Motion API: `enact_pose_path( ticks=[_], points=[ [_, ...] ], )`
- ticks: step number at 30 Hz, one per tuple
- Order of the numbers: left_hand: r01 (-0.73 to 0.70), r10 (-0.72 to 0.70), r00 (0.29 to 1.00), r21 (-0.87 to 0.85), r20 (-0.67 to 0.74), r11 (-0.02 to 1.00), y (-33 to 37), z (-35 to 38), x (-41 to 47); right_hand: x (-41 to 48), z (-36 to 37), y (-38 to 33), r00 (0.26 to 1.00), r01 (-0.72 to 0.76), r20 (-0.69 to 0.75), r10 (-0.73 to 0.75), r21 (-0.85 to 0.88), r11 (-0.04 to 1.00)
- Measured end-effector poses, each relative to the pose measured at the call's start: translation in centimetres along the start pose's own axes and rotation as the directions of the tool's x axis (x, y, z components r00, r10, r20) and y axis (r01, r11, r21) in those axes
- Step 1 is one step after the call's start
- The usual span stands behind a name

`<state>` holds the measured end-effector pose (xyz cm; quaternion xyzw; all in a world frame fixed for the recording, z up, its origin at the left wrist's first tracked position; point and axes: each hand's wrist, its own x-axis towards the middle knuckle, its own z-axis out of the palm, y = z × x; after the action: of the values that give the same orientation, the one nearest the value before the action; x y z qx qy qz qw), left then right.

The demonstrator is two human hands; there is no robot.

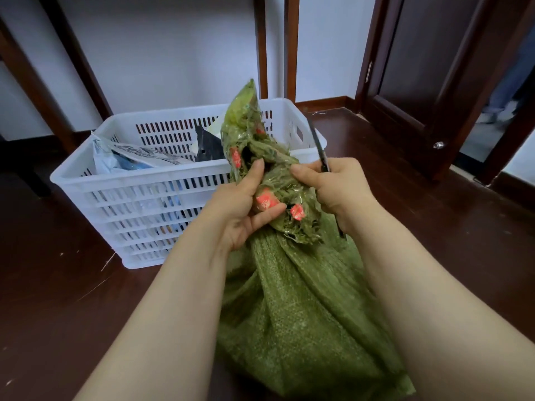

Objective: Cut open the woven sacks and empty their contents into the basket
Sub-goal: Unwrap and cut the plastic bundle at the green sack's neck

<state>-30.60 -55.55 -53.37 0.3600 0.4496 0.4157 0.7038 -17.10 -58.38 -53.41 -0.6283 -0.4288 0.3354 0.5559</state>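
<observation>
Left grip (243, 206) clasps sack (304, 314); right grip (333, 186) holds blade (317, 140).

The green woven sack (292, 299) stands slumped on the floor, its body creased and bulging, its neck twisted into a tight bunch that rises toward the basket. Clear shiny tape with red printed patches wraps that neck, and the frayed mouth flares above it. The left hand (243, 204) grips the taped neck, thumb across a red patch; the right hand (333, 183) touches its other side while holding a slim dark cutting tool (320, 146) pointing up and away. Just behind sits the white slatted basket (139, 204) with parcels inside: a grey-white printed mailer (139, 157) and a black packet (207, 146).
</observation>
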Motion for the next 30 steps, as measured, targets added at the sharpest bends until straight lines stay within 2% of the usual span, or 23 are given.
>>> enact_pose_path(
  ticks=[1,3,5,7,11,14,16,18,20,23,25,30],
  points=[
    [0.014,-0.014,1.000,-0.013,0.018,1.000,0.0,-0.2,0.0,-0.1,-0.1,-0.1,0.997,-0.078,0.025,0.075,0.125,0.989],
    [0.035,-0.034,0.998,-0.020,0.056,0.999,0.0,-0.4,-0.1,-0.2,-0.1,0.2,0.980,-0.199,0.047,0.193,0.235,0.951],
    [0.051,-0.049,0.995,-0.020,0.087,0.998,-0.2,-0.6,-0.1,0.0,0.1,0.5,0.962,-0.271,0.051,0.268,0.288,0.918],
    [0.082,-0.079,0.992,-0.029,0.098,0.996,-0.3,-0.7,-0.1,0.1,0.1,0.8,0.958,-0.286,0.056,0.282,0.283,0.915],
    [0.073,-0.071,0.996,-0.032,0.051,0.997,-0.3,-0.9,0.1,-0.1,-1.0,-0.8,0.950,-0.278,0.166,0.266,0.057,0.959],
    [0.028,-0.029,0.999,-0.050,-0.015,0.998,0.0,-0.8,0.1,0.0,-2.4,-3.0,0.929,-0.294,0.238,0.283,0.008,0.956],
    [0.021,-0.023,0.999,-0.066,-0.035,0.998,0.2,-0.6,0.2,-0.4,-3.0,-4.4,0.917,-0.257,0.304,0.260,-0.050,0.965],
    [0.015,-0.018,0.999,-0.085,-0.042,0.996,0.3,-0.2,0.3,-1.0,-3.1,-5.3,0.904,-0.173,0.351,0.243,-0.219,0.960],
    [-0.002,-0.002,0.999,-0.096,-0.047,0.995,0.4,0.1,0.3,-1.4,-2.9,-5.7,0.915,-0.038,0.338,0.222,-0.474,0.879],
    [-0.048,0.042,0.996,-0.076,-0.074,0.996,0.4,0.4,0.4,-1.4,-2.3,-5.4,0.944,0.146,0.304,0.127,-0.733,0.665],
    [-0.072,0.067,0.993,-0.047,-0.093,0.996,0.4,0.6,0.3,-1.1,-1.7,-4.7,0.970,0.145,0.234,0.073,-0.789,0.597],
    [-0.123,0.125,0.983,0.023,-0.133,0.992,0.2,1.4,0.3,-1.1,-0.2,-4.4,0.984,0.107,0.168,0.060,-0.826,0.554]
  ],
)
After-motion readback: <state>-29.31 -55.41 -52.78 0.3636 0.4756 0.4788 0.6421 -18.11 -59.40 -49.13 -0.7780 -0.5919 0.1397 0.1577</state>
